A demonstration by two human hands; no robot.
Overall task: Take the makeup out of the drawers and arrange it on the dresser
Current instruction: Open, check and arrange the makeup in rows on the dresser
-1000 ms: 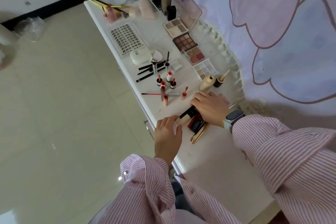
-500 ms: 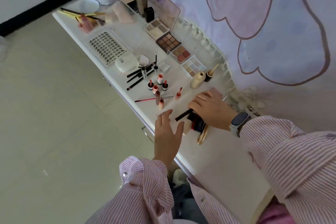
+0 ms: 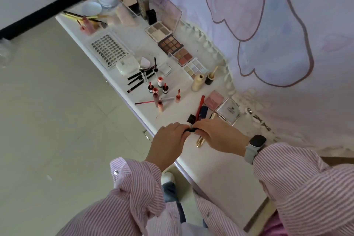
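Both hands meet over a small black tube point(image 3: 190, 125) at the near edge of the table point(image 3: 210, 170). The left hand point(image 3: 166, 141) has its fingers curled on one end of the tube, and the right hand point(image 3: 216, 136) pinches the other end, so most of the tube is hidden between the fingertips. Only a black cap part shows just beyond them.

The tube looks light, stiff and smooth, probably plastic, so it may slip or roll if it is put down on its side. I think the best hold is around the body with thumb and two fingers, not on the cap, which could come off.

Both wrists are low, close to the table, with the palms turned down and the forearms coming in from the person's body. The right wrist carries a watch point(image 3: 255, 146).

Just beyond the hands lie a red pencil point(image 3: 199, 107) and a dark stick point(image 3: 204, 111); a gold stick point(image 3: 200, 142) shows partly under the right hand. Farther right of them are a pink compact point(image 3: 216, 99) and a silver box point(image 3: 229, 111). Small red bottles point(image 3: 160, 90) stand well beyond the left hand.
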